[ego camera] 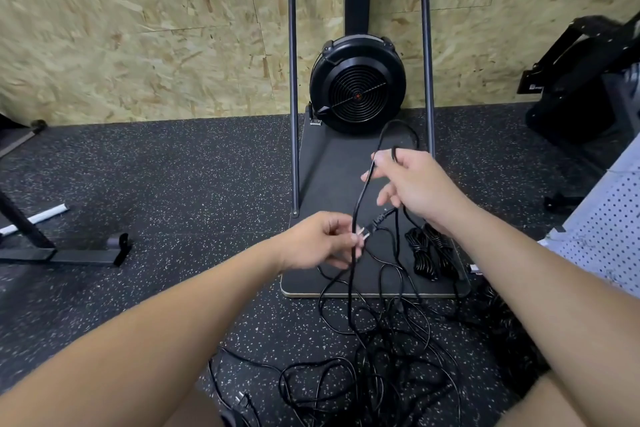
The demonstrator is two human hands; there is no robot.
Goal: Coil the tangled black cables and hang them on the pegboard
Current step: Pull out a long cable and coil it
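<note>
Our left hand point(317, 243) pinches a black cable point(360, 198) near its plug point(472, 231), while our right hand point(414, 185), fingers point(372, 177) loosely curled, grips a loop of that cable above it. Below our hands we see the tangled cables point(381, 350) sprawled on the speckled rubber floor point(173, 177), with two coiled bundles point(429, 253) on the dark base board point(332, 163) of a fan machine point(358, 90). A white pegboard point(609, 218) leans at right, and an OSB wall point(138, 28) stands behind.
</note>
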